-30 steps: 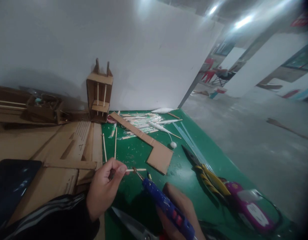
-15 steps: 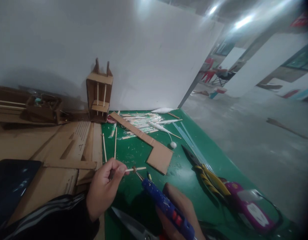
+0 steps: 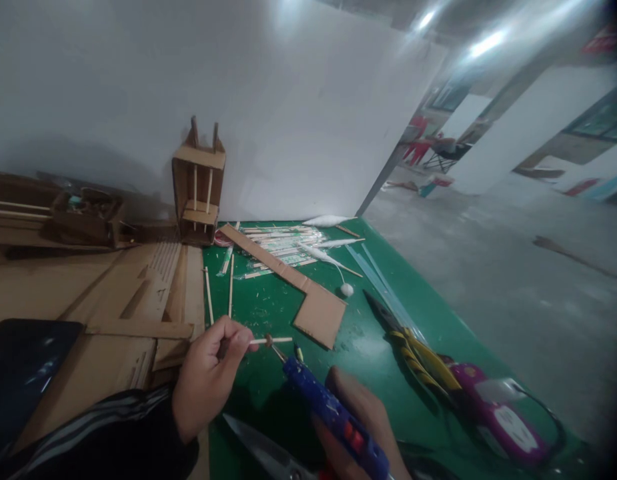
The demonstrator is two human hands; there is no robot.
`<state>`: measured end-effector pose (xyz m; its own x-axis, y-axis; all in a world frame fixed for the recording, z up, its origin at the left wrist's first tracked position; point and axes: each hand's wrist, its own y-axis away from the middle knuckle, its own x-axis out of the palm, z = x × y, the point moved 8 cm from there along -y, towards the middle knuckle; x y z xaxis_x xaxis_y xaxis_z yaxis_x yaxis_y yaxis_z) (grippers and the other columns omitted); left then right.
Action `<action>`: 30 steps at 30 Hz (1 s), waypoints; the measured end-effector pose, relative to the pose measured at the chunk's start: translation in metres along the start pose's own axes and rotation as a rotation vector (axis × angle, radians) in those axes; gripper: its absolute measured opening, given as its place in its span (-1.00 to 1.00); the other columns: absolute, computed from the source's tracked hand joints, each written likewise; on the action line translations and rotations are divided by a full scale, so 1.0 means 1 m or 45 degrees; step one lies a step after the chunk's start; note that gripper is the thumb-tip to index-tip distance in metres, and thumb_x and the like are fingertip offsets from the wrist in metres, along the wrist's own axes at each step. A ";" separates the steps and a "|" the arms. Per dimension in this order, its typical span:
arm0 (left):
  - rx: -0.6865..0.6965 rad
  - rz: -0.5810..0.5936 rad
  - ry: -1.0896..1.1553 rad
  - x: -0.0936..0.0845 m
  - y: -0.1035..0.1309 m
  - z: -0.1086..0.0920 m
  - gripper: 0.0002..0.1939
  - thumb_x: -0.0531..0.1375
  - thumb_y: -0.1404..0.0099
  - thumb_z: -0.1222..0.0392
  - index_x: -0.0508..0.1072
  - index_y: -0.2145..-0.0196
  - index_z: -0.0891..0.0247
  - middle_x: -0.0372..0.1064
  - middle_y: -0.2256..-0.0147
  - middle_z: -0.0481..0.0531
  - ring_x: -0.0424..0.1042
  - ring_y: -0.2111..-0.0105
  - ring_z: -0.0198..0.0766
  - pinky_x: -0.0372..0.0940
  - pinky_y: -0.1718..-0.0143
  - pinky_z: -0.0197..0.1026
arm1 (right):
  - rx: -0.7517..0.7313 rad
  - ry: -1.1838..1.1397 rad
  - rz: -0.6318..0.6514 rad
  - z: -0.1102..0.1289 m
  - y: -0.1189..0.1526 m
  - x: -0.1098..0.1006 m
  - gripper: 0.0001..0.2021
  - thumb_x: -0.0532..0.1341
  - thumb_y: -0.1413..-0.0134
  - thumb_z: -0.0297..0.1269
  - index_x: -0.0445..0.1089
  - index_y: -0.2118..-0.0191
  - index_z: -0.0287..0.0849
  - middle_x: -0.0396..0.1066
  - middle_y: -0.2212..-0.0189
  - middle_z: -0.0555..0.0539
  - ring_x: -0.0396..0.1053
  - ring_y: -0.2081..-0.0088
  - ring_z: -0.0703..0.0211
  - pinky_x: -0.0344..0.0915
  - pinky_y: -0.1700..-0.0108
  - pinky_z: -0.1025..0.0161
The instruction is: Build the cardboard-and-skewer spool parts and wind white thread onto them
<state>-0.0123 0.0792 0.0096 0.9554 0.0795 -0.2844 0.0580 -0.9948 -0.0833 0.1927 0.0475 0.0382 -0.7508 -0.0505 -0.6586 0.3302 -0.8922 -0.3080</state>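
Observation:
My left hand (image 3: 208, 377) pinches a thin wooden stick (image 3: 283, 340) between thumb and fingers, its far end pointing right. Around the stick sits a small brown piece (image 3: 269, 341). In my right hand (image 3: 361, 413) is a blue hot glue gun (image 3: 333, 413) with a red switch; its thin metal nozzle is at the brown piece, and I cannot tell whether they touch. Below the hands lie open scissor blades (image 3: 263, 447), partly hidden. Just beyond the stick is an L-shaped cardboard piece (image 3: 321, 315) on the green table (image 3: 258, 300).
Yellow-handled pliers (image 3: 413, 353), clear glue sticks (image 3: 388, 290) and a purple-and-white device (image 3: 498, 417) lie at the right. Wrapped chopsticks (image 3: 283, 247) are at the back. A cardboard frame (image 3: 201, 187) stands by the wall; cardboard sheets (image 3: 108, 287) and a dark panel (image 3: 31, 373) are left.
Almost nothing differs. The glue gun's nozzle has shifted very slightly at the brown piece; my left hand keeps its hold on the stick.

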 end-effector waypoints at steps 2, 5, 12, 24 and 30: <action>0.002 0.000 0.007 0.000 0.000 0.000 -0.69 0.02 -0.41 0.02 0.37 0.41 0.21 0.35 0.44 -0.08 0.32 0.40 -0.31 0.19 0.33 -0.31 | -0.011 0.007 0.000 0.002 0.000 0.000 -0.89 0.15 -0.05 -0.36 0.17 0.41 -0.08 0.35 0.53 0.02 0.29 0.56 0.22 0.18 0.55 0.36; -0.004 0.002 0.010 0.001 0.000 0.000 -0.68 0.02 -0.41 0.01 0.37 0.42 0.22 0.34 0.44 -0.07 0.32 0.40 -0.30 0.19 0.33 -0.31 | -0.015 0.017 -0.038 0.003 0.001 -0.002 -0.88 0.14 -0.07 -0.36 0.15 0.42 -0.08 0.34 0.53 0.02 0.29 0.56 0.23 0.16 0.56 0.36; 0.002 -0.002 0.007 0.000 -0.001 0.000 -0.67 0.01 -0.41 0.01 0.36 0.43 0.22 0.34 0.45 -0.07 0.32 0.41 -0.31 0.20 0.33 -0.32 | -0.008 0.007 -0.007 0.002 0.000 0.000 -0.85 0.17 0.01 -0.40 0.15 0.43 -0.08 0.33 0.54 0.03 0.28 0.57 0.23 0.16 0.57 0.36; -0.009 0.000 -0.039 0.000 -0.001 -0.002 -0.65 0.00 -0.40 0.01 0.37 0.45 0.22 0.34 0.47 -0.06 0.32 0.42 -0.29 0.20 0.36 -0.31 | 0.030 0.014 0.019 -0.002 0.001 0.002 -0.86 0.17 -0.02 -0.37 0.15 0.44 -0.08 0.33 0.54 0.03 0.27 0.57 0.24 0.15 0.56 0.36; -0.017 -0.005 -0.039 0.000 -0.001 -0.001 -0.66 0.01 -0.40 0.00 0.36 0.44 0.21 0.35 0.48 -0.06 0.32 0.44 -0.29 0.21 0.37 -0.32 | 0.020 -0.026 0.052 0.002 -0.002 0.003 -0.93 0.17 -0.01 -0.32 0.23 0.41 -0.08 0.37 0.51 -0.02 0.28 0.52 0.19 0.23 0.53 0.34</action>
<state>-0.0121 0.0805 0.0112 0.9460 0.0850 -0.3129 0.0656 -0.9952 -0.0720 0.1886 0.0485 0.0380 -0.7486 -0.0963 -0.6560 0.3520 -0.8961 -0.2703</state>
